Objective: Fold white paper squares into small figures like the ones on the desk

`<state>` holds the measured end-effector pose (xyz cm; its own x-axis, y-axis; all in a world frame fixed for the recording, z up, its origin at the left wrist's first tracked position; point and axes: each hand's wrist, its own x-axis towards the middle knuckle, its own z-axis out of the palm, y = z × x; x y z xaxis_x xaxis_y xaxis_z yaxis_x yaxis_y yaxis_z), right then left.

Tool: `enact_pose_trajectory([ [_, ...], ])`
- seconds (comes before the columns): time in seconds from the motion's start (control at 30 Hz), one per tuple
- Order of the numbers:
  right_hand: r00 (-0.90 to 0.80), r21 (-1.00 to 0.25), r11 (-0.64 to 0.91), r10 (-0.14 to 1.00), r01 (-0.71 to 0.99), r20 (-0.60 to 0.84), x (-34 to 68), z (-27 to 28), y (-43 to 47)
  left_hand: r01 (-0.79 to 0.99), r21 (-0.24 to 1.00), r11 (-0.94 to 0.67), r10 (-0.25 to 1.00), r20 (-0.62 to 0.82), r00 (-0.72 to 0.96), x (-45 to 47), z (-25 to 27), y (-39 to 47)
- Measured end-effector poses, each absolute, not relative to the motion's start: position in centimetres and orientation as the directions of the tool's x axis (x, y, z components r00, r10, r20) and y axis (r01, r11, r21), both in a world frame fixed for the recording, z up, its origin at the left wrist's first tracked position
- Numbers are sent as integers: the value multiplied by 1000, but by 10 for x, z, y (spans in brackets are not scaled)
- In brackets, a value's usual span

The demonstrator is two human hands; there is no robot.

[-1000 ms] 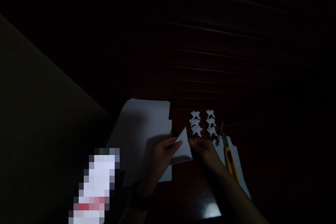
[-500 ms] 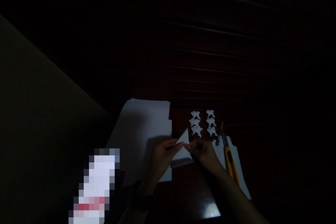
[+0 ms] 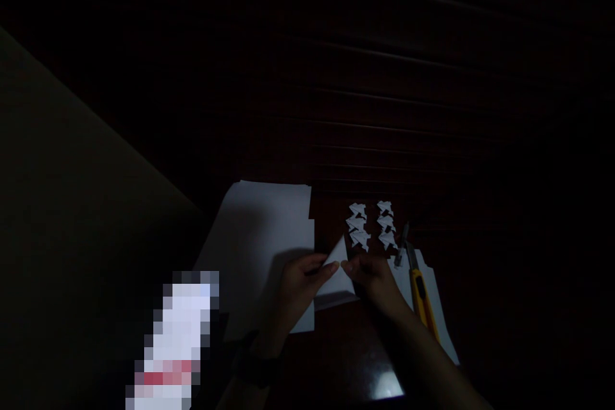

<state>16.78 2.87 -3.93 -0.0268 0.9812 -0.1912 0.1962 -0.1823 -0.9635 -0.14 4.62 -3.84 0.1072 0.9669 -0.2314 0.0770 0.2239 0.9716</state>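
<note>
A white sheet of paper (image 3: 336, 285), partly folded to a point at the top, is held between my two hands just above the dark table. My left hand (image 3: 300, 282) pinches its left edge, thumb on the front face and fingers behind. On the opposite edge my right hand (image 3: 372, 275) pinches the paper, its thumb tip close to the left thumb. Beyond the hands stand several small folded paper figures (image 3: 358, 224) in two columns. How the paper is folded behind the fingers is hidden.
Large white sheets (image 3: 254, 230) lie at the left. A yellow box cutter (image 3: 423, 301) rests on white paper (image 3: 441, 314) at the right, near a small clear-and-dark pen-like item (image 3: 402, 243). A pixelated bright shape (image 3: 177, 339) covers the lower left.
My right thumb has slid slightly right, opening a small gap between the thumbs. The paper's lower edge has shifted a little to the right; everything else looks the same.
</note>
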Motion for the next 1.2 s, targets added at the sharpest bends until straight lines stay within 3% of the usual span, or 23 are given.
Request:
enact_pose_trajectory([
  [0.17,-31,-963,-192,979,189,-202,168,-38,29,37,959,281,935,-282,214,-3,-32,45],
  [0.5,54,-962,-174,985,211,-166,172,-35,33,-62,951,303,946,-293,137,-11,-41,48],
  [0.77,138,-951,-146,984,273,-112,172,-32,35,-147,934,325,937,-298,183,-14,-32,47],
  [1.2,56,-950,-126,992,285,-115,172,-33,33,77,984,162,980,-169,105,-12,-45,51],
])
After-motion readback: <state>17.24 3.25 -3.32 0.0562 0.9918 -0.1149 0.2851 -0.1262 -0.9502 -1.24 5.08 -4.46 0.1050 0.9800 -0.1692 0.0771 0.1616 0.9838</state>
